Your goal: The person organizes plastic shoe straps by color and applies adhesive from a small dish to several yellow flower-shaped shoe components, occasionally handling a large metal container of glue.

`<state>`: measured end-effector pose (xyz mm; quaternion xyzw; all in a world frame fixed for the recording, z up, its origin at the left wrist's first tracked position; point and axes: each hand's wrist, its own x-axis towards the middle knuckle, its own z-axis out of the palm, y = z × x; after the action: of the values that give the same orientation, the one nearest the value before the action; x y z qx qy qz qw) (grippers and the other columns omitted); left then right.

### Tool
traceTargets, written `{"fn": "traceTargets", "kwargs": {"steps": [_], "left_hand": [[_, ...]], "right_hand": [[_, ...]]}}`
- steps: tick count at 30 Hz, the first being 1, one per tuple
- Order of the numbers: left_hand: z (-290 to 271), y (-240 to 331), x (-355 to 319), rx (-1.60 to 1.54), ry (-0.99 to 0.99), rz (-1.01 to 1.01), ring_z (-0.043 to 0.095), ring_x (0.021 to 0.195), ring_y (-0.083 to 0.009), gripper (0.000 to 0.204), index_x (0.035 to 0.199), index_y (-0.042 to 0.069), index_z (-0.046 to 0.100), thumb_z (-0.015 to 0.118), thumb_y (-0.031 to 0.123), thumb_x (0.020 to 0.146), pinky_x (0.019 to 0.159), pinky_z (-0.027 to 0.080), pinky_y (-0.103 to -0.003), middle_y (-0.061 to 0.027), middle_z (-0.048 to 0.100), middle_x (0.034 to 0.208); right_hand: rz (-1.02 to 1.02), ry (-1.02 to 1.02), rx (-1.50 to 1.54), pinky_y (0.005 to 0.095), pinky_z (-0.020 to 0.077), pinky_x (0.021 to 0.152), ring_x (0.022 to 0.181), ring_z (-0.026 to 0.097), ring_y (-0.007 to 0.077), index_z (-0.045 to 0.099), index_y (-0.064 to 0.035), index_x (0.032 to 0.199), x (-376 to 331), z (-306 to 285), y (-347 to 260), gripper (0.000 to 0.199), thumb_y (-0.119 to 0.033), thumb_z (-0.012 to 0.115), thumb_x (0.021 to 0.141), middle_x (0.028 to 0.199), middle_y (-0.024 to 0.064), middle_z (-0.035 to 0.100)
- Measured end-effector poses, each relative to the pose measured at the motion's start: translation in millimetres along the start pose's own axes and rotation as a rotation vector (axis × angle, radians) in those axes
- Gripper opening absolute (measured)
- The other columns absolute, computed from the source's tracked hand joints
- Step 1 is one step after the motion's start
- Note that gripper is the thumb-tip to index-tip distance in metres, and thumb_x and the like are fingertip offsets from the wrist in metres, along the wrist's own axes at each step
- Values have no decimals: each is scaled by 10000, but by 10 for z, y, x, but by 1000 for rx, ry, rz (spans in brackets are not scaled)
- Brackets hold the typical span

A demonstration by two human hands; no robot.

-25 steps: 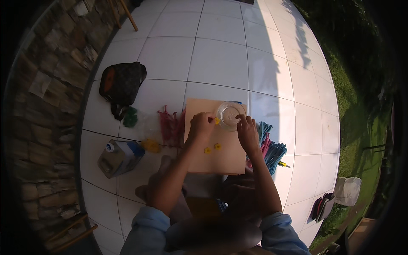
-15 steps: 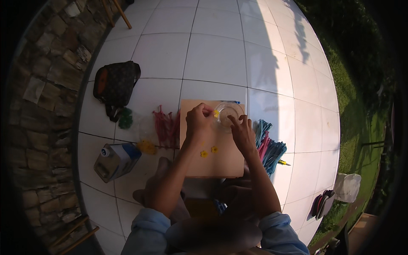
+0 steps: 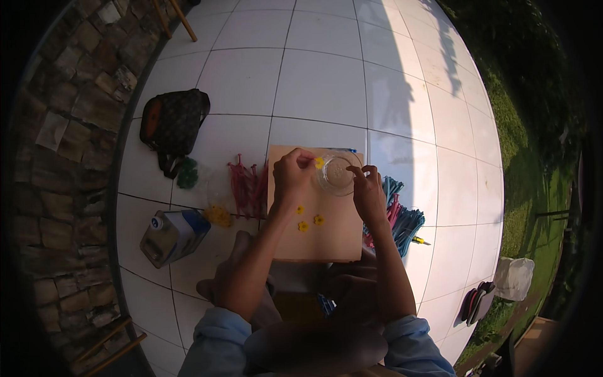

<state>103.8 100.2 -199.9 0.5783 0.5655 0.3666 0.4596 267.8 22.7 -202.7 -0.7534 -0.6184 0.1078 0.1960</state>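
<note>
Mid-frame, a bit above center: left hand (image 3: 292,176) was over the upper left of the tan board (image 3: 314,242), fingers curled tight, thumb & forefinger pinching a small yellow flower piece (image 3: 319,163) right at the rim of the clear round container (image 3: 337,174). Container sat on the board's upper right corner. Right hand (image 3: 367,195) was just beside it on the right, fingertips hooked in toward the rim; couldn't tell if they actually gripped it or only touched. Both forearms came up from the lower edge, blue sleeves (image 3: 217,342) at the bottom.

On the board below the left hand: three more yellow pieces (image 3: 308,220) lying loose, close together, apart from the container.

Left of the board, touching its edge: a bunch of red strips (image 3: 245,185) on the white tile floor (image 3: 314,81). Further left, a green clump (image 3: 186,174) & a yellow clump (image 3: 218,215) in what looked like clear bags. Lower left: a white-and-blue carton (image 3: 173,234) tipped on its side. Upper left: a dark brown bag (image 3: 173,122) near the stone wall (image 3: 59,138).

Right of the board: blue & pink strips (image 3: 402,217), partly behind the right forearm. Far lower right, by the grass (image 3: 521,157): a white bag (image 3: 514,278) & dark sandals (image 3: 477,301).
</note>
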Motion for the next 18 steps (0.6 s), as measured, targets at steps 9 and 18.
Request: {"fn": "traceTargets", "kwargs": {"steps": [9, 18], "left_hand": [[-61, 338, -68, -440, -141, -181, 636, 720, -133, 122, 884, -41, 629, 634, 31, 786, 680, 520, -233, -95, 657, 799], [-225, 639, -297, -554, -143, -191, 631, 733, -121, 137, 912, -61, 624, 616, 7, 794, 711, 518, -230, -91, 649, 805]], "right_hand": [[-158, 243, 398, 392, 453, 818, 983, 487, 300, 584, -124, 1050, 25, -415, -532, 328, 38, 545, 767, 1121, 137, 446], [-314, 392, 102, 406, 425, 872, 1074, 438, 334, 613, -143, 1018, -49, -560, -723, 414, 61, 612, 658, 1180, 138, 435]]}}
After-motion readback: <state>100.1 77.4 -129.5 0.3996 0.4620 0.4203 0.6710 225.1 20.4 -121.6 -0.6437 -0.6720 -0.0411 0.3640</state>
